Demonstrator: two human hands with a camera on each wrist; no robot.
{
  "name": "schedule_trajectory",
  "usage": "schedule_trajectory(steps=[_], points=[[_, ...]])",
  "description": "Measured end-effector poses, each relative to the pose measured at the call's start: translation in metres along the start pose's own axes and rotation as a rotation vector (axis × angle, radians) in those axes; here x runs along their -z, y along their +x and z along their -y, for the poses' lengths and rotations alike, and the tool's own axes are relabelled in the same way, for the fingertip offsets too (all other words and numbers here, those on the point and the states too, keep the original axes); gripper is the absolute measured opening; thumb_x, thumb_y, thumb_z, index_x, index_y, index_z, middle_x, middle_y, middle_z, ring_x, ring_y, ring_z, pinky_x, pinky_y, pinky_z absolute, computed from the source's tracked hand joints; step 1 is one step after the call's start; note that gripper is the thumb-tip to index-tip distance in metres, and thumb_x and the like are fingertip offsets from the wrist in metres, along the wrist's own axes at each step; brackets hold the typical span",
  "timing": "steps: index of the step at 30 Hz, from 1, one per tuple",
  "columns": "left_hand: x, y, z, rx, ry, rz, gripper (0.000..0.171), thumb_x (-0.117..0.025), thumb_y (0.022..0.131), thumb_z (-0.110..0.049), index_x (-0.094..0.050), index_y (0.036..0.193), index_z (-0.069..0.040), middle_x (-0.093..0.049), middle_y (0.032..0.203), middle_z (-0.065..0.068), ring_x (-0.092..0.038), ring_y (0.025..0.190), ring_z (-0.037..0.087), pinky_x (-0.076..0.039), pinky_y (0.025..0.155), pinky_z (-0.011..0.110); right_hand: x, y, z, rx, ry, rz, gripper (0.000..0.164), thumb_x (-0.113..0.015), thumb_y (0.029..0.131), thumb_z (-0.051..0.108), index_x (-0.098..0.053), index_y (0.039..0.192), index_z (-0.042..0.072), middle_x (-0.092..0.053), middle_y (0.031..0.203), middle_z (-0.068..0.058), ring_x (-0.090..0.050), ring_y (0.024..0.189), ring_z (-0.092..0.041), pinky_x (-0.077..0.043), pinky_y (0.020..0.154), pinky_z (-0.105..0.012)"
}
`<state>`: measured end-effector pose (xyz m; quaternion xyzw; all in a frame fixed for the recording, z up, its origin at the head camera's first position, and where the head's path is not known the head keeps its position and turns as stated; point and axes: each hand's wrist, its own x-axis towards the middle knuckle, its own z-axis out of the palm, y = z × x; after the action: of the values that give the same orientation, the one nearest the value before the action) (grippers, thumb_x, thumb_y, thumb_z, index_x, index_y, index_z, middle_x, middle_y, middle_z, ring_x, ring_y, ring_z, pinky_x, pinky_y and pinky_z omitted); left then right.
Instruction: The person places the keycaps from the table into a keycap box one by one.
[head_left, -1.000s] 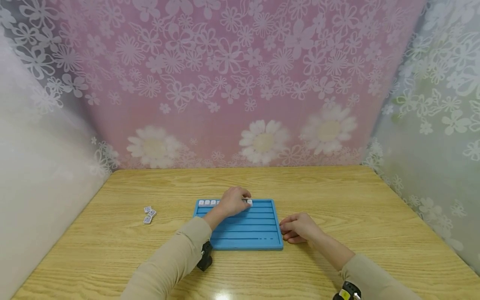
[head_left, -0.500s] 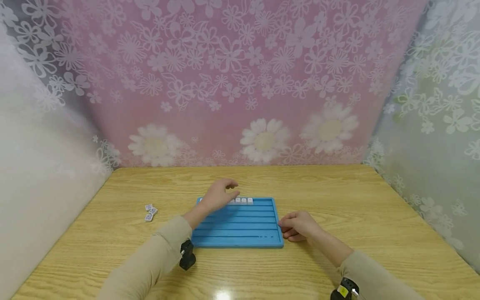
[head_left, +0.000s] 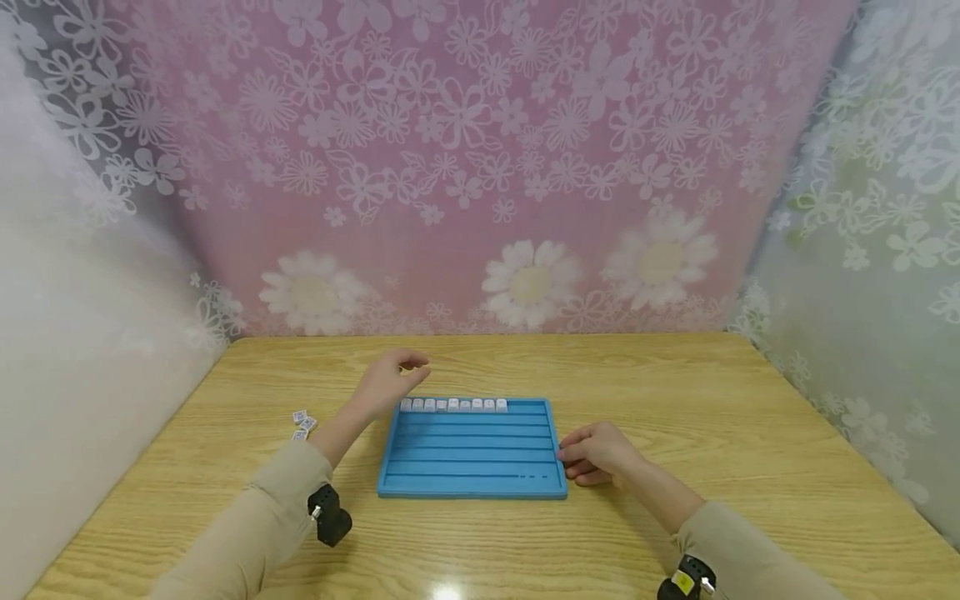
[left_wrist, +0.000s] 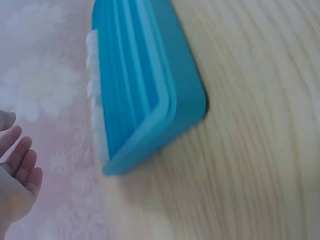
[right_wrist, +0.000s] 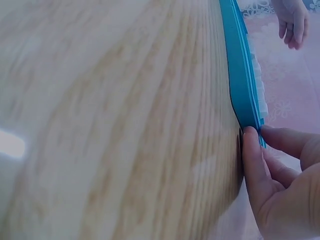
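A blue ridged tray [head_left: 472, 454] lies on the table. Along its far groove stands a row of small white tiles [head_left: 453, 406] with faint marks. My left hand [head_left: 384, 385] hovers by the tray's far left corner, fingers relaxed and apart; the left wrist view shows its palm [left_wrist: 17, 192] holding nothing. At the tray's right edge, my right hand [head_left: 600, 454] has thumb and fingers bent against the rim. The right wrist view has its thumb [right_wrist: 282, 140] on the rim and a finger along the outer side wall.
Three loose white tiles [head_left: 307, 423] with blue marks lie left of the tray, close to the left forearm. The wood-grain table [head_left: 480, 550] is bordered by a pink flowered curtain [head_left: 450, 167] behind and pale ones at the sides. Each wrist wears a black camera [head_left: 330, 517].
My left hand has left the tile row, moving left and up off the tray, and the whole row now shows. The right hand has stayed at the tray's right edge.
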<state>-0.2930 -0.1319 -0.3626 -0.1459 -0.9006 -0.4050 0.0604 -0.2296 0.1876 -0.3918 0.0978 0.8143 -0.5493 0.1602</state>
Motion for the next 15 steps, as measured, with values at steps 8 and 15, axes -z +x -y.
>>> schedule_trajectory(steps=[8, 15], points=[[0.035, -0.017, 0.017, 0.020, -0.017, -0.066, 0.032, -0.055, 0.094, -0.027, -0.062, 0.113, -0.002, -0.059, 0.108, 0.013, -0.052, 0.099, 0.030, -0.044, 0.082, 0.045, 0.001, 0.001, 0.000, -0.001, 0.058, 0.024, 0.022, -0.063, 0.083, -0.006, -0.060, 0.105, -0.011, -0.062, 0.073, -0.011, -0.060, 0.057, -0.014, -0.054, 0.055, -0.030], [0.048, -0.023, 0.030, 0.092, 0.003, -0.066, 0.032, -0.053, 0.096, -0.026, -0.061, 0.114, -0.001, -0.060, 0.110, 0.015, -0.053, 0.099, 0.030, -0.047, 0.077, 0.043, 0.002, 0.001, 0.000, -0.007, 0.072, 0.031, 0.026, -0.061, 0.083, -0.008, -0.058, 0.108, -0.012, -0.061, 0.082, -0.013, -0.060, 0.063, -0.015, -0.054, 0.057, -0.029]])
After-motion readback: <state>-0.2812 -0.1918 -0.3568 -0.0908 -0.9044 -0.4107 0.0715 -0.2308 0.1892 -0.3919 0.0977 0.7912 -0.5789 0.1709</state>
